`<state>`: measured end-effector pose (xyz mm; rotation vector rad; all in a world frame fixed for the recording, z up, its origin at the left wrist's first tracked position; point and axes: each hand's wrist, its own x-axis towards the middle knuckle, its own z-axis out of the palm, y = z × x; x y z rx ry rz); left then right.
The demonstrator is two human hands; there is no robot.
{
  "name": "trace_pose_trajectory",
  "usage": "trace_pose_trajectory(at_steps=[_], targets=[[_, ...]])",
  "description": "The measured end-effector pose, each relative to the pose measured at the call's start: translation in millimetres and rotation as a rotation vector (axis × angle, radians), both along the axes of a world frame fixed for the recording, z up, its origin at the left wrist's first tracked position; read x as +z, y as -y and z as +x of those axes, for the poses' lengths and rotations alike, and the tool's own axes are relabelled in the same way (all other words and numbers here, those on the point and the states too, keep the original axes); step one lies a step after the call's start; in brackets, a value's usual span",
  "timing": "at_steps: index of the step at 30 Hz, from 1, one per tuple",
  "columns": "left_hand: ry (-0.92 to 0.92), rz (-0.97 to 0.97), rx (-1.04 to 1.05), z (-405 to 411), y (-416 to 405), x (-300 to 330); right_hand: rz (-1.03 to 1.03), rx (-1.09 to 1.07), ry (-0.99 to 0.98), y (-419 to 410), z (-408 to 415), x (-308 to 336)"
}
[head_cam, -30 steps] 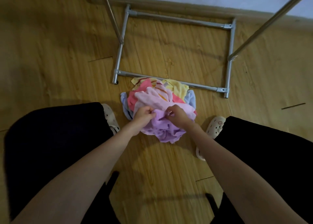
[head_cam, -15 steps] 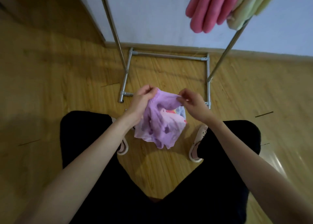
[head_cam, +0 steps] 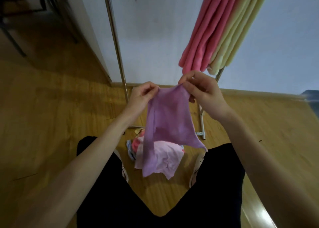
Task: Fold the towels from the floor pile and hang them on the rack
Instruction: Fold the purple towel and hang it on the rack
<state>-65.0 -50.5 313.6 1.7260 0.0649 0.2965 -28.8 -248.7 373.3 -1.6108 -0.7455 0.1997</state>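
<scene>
A person's left hand (head_cam: 144, 94) and right hand (head_cam: 202, 88) each pinch a top corner of a purple towel (head_cam: 168, 124), holding it above the floor pile (head_cam: 165, 156); pink towels (head_cam: 207, 36) hang on the rack (head_cam: 114, 37).

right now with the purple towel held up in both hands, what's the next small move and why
Probably draw the hands apart to stretch the top edge flat. The left hand and right hand pinch the purple towel close together, so it hangs bunched and twisted, not ready to fold.
</scene>
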Motion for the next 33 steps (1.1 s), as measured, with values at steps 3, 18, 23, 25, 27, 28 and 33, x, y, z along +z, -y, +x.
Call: trace_pose_trajectory(at_steps=[3,18,23,25,27,28,33], targets=[[-0.02,0.098,-0.023,7.1,-3.4,15.8,0.044,-0.061,-0.01,-6.9,3.8,24.2],[0.014,0.703,-0.049,-53.4,8.8,15.2,0.249,-0.251,-0.03,-41.0,-5.1,48.4],[-0.012,0.575,0.007,-52.2,-10.6,6.9,0.251,-0.316,-0.03,-35.4,-1.9,47.6],[-0.042,0.564,0.077,-46.6,-20.6,4.9,0.244,-0.353,-0.022,-30.8,-1.2,44.0],[-0.099,0.543,0.142,-37.4,-32.1,3.0,0.243,-0.392,-0.026,-25.3,-0.6,37.4],[-0.117,0.518,0.166,-33.4,-36.4,4.4,0.245,-0.41,-0.033,-22.3,-0.6,33.4],[-0.096,0.405,0.296,-26.5,-39.9,25.1,0.234,-0.52,-0.1,-3.1,-8.7,1.0]])
